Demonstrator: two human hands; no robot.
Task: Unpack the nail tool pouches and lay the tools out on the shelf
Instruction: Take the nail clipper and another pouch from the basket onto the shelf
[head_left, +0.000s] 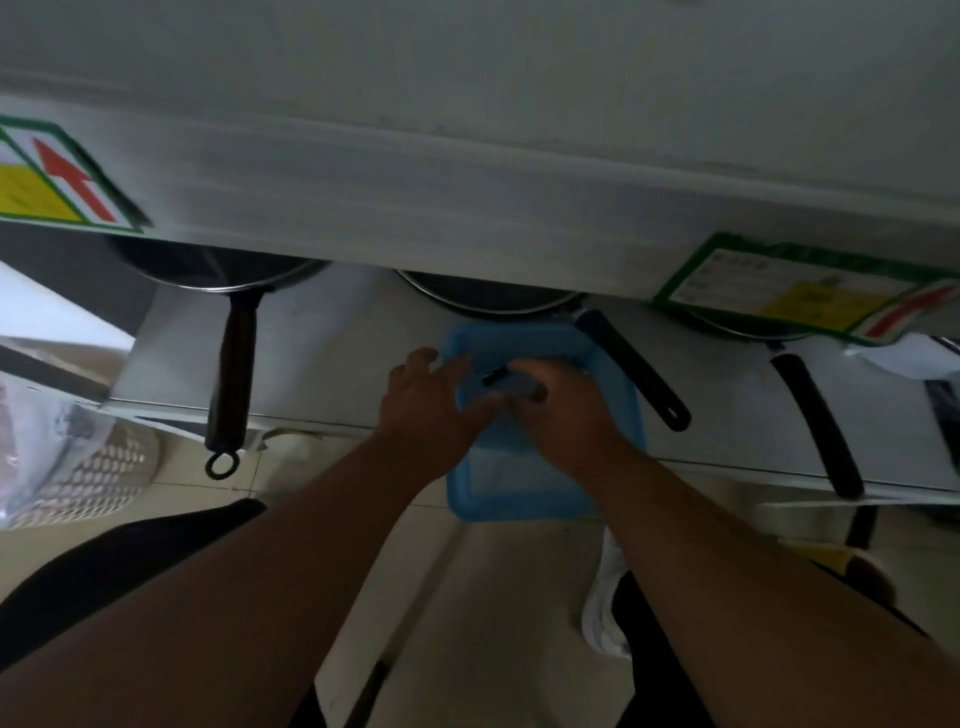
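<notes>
**Dim, soft and bent at the edges**

The whole view is underexposed, with a grey-green cast. The brightest patch is a pale strip at the left edge, so light seems to enter from that side. Both forearms (291, 587) read as dark, flat masses with little surface detail. The upper shelf (467, 208) casts deep shadow over the pans (218, 265) beneath its front edge. Motion blur smears the shelf face and the labels (57, 176); their print is unreadable. Wide-angle distortion bows the shelf edges. No glare shows anywhere.
</notes>
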